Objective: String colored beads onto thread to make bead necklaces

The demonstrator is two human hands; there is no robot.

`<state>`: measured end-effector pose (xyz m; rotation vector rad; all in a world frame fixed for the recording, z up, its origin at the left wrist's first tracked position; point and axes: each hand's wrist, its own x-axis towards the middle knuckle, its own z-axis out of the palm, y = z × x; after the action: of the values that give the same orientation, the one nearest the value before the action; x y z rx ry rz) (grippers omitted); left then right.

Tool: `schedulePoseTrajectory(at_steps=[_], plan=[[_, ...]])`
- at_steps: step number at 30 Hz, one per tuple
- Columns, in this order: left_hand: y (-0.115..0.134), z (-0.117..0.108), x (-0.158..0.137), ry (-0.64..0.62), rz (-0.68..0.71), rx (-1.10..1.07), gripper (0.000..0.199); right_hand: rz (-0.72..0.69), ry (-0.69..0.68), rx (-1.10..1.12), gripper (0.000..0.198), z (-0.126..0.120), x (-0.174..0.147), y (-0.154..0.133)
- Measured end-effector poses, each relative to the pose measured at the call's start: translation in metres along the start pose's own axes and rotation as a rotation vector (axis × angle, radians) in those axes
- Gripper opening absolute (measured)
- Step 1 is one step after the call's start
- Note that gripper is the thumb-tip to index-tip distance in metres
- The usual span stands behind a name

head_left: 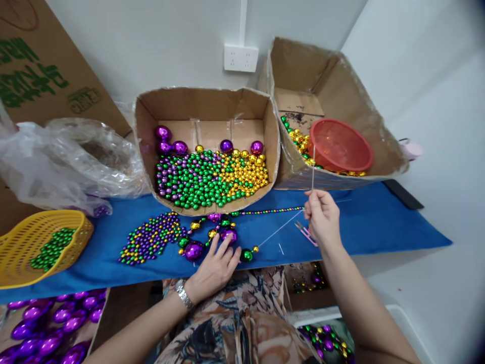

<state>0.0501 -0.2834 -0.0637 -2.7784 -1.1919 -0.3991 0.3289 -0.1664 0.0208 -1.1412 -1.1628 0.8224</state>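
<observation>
My right hand (324, 215) is closed in a pinch, with a thin, straight needle-like piece (313, 174) standing up from its fingertips. A pale thread (280, 228) slants from these fingers down to a gold bead and a green bead (246, 255). A strand of tiny beads (269, 210) also runs to the hand. My left hand (216, 265) lies with fingers spread on the strung beads, its fingertips at a large purple bead (229, 235). Another big purple bead (193, 250) sits left of it. Pink-handled snips (306, 234) lie beside my right hand.
A cardboard box (206, 101) of sorted beads stands behind my hands. Right of it, another box (299, 60) holds beads and a red bowl (341, 145). A mixed bead pile (151, 238) and yellow basket (78, 227) are at left on the blue cloth (364, 227).
</observation>
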Motion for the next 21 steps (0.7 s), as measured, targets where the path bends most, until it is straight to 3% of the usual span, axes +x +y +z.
schedulePoseTrajectory(at_steps=[6, 14, 21], plan=[[-0.011, -0.004, -0.025, -0.03, -0.038, 0.041, 0.036, 0.074, -0.052, -0.04, 0.026, 0.004, -0.013, 0.022], [-0.019, -0.007, -0.028, 0.081, -0.199, 0.072, 0.026, 0.133, -0.055, -0.064, 0.03, 0.005, -0.022, 0.05], [-0.021, -0.011, -0.038, 0.046, -0.261, 0.06, 0.037, 0.212, -0.095, -0.102, 0.031, 0.008, -0.037, 0.07]])
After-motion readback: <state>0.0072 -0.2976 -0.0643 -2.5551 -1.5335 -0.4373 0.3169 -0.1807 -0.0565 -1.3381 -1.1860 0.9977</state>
